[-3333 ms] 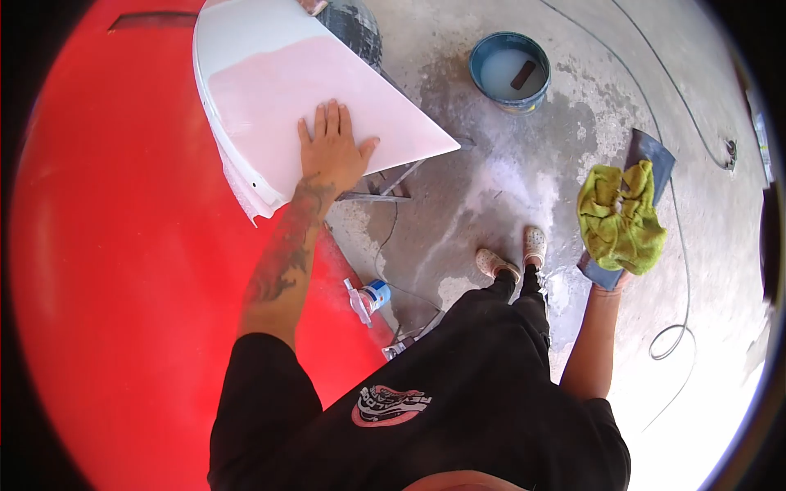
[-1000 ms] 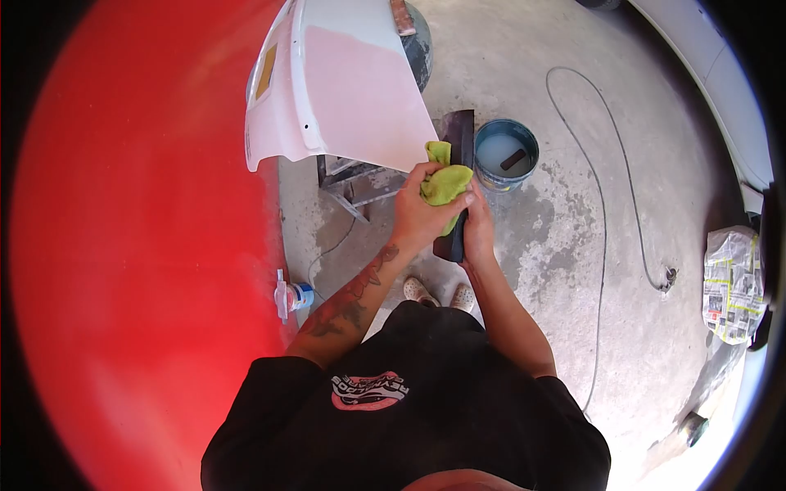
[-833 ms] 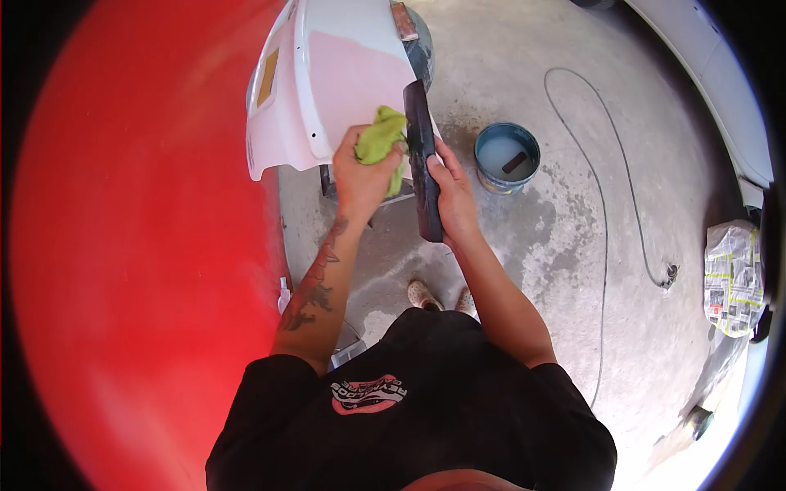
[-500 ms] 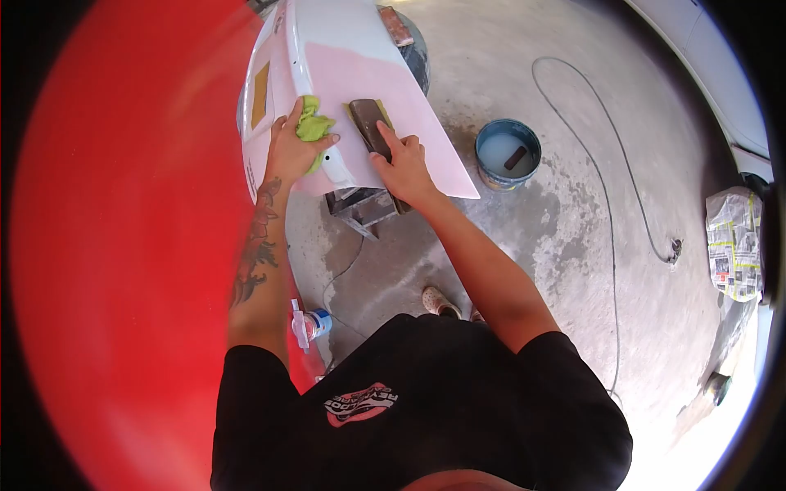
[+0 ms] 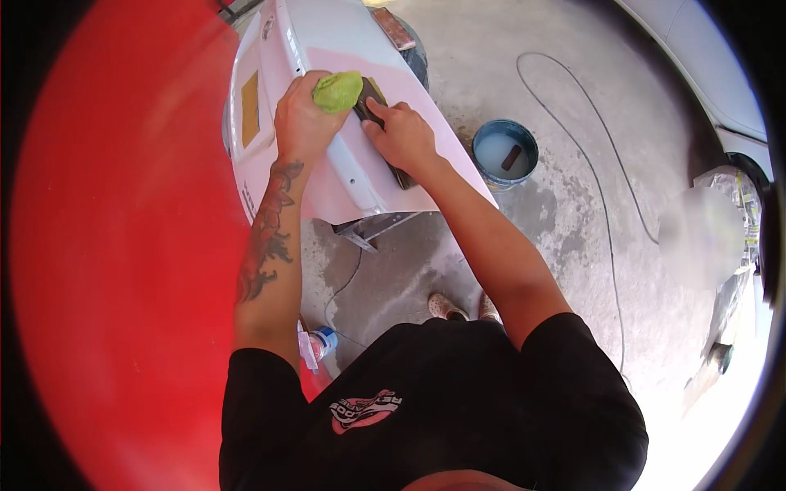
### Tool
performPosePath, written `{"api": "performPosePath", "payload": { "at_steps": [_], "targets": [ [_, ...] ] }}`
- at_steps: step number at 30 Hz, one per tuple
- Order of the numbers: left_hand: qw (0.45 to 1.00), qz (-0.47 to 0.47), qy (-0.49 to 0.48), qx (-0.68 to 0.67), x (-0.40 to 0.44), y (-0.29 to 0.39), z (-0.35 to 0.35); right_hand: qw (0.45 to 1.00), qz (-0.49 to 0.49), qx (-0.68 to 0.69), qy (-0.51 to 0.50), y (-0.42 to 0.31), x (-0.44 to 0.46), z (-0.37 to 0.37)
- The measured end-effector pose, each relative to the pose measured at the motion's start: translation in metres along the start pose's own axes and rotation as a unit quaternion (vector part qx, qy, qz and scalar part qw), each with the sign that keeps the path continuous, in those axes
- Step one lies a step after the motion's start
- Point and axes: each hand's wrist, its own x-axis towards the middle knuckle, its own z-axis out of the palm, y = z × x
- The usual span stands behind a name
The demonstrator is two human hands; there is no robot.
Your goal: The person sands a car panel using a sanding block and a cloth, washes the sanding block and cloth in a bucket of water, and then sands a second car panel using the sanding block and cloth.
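A white car body panel (image 5: 419, 105) with a pinkish area lies in front of me, raised on a stand. My left hand (image 5: 304, 121) is closed on a bunched lime-green cloth (image 5: 337, 92) over the panel's ridge. Just right of it, my right hand (image 5: 403, 139) grips a long dark brown sanding block (image 5: 370, 96), index finger stretched along its top. Yellowish sandpaper shows at the block's edge. The block lies on the pink area, and part of it is hidden under my hand. The cloth's edge comes close to the block; whether they touch I cannot tell.
Right of the panel, a blue bucket (image 5: 494, 181) holds cloudy water and a small dark block (image 5: 512, 157). A reddish-brown block (image 5: 394, 29) rests at the panel's far edge. A thin cable (image 5: 591, 168) loops over the floor. Left is a large red surface (image 5: 123, 245); a can (image 5: 326, 340) stands below.
My left hand has moved up along the ridge with the cloth, which now bulges above the fist. My right hand and the sanding block have shifted slightly farther up the panel.
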Motion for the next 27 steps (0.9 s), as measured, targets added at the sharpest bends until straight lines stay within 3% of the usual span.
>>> {"api": "performPosePath", "payload": {
  "at_steps": [2,5,8,11,13,15,18,23,27],
  "targets": [
    [0.998,-0.036,-0.048,0.013,0.027,0.009,0.007,1.0,0.005,-0.009,0.013,-0.004,0.021,0.006],
    [0.997,-0.072,-0.04,0.005,0.036,0.001,0.01,0.997,-0.064,0.006,0.043,0.001,-0.041,0.0],
    [0.982,-0.075,0.169,-0.048,0.012,-0.069,0.027,0.996,-0.086,0.024,0.025,0.007,-0.108,-0.006],
    [0.942,-0.181,0.254,-0.124,-0.014,-0.087,0.044,0.994,-0.102,0.024,0.039,0.005,-0.084,0.0],
    [0.946,-0.199,0.232,-0.107,-0.011,-0.082,0.042,0.995,-0.085,0.01,0.053,-0.004,0.0,0.016],
    [0.947,-0.211,0.227,-0.088,-0.009,-0.082,0.04,1.0,-0.026,0.001,0.006,-0.022,0.084,0.015],
    [0.949,-0.216,0.219,-0.066,-0.009,-0.084,0.04,0.999,-0.036,0.016,-0.002,-0.016,0.089,0.017],
    [0.95,-0.225,0.214,-0.041,-0.008,-0.083,0.039,0.989,-0.139,0.058,0.002,0.01,-0.089,-0.003],
    [0.948,-0.229,0.218,-0.042,-0.004,-0.08,0.04,0.991,-0.13,0.014,-0.003,-0.003,-0.017,0.001]
  ]
}}
